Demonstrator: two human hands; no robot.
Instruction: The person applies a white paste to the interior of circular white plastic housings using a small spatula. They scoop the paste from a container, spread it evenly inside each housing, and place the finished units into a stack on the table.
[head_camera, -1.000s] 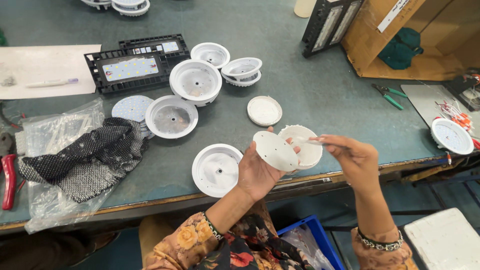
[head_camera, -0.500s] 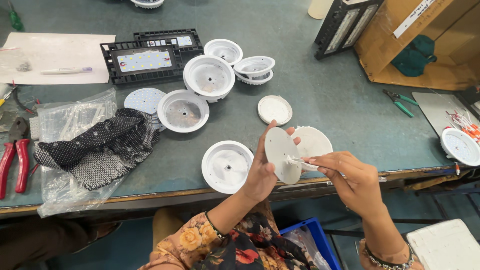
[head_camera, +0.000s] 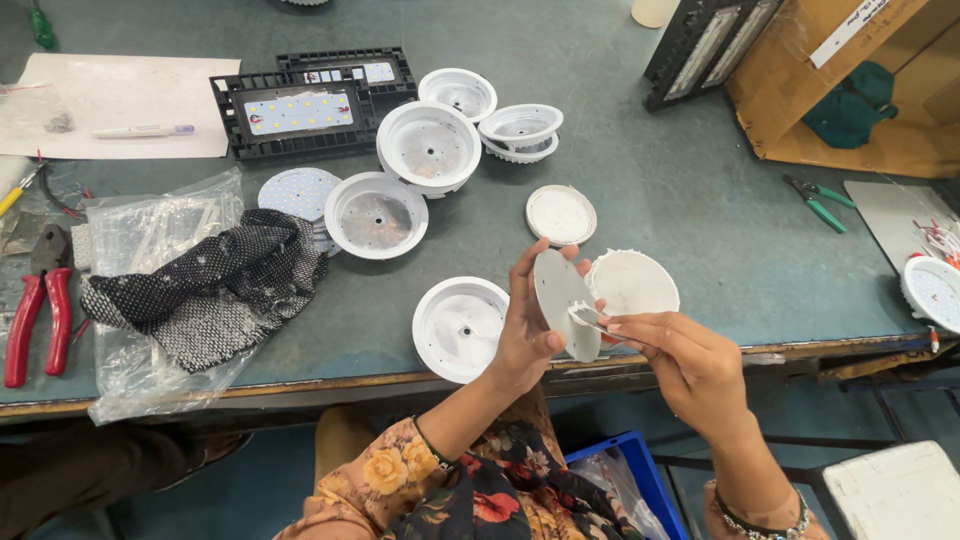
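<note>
Low in the centre of the frame, the left hand grips a thin, flat grey disc by its edge, tilted upright. The right hand pinches a small pale strip against the disc's face. Just behind them, smooth white plastic round housings sit on the green workbench.

Six white round housings; two black panels; two pliers.
</note>
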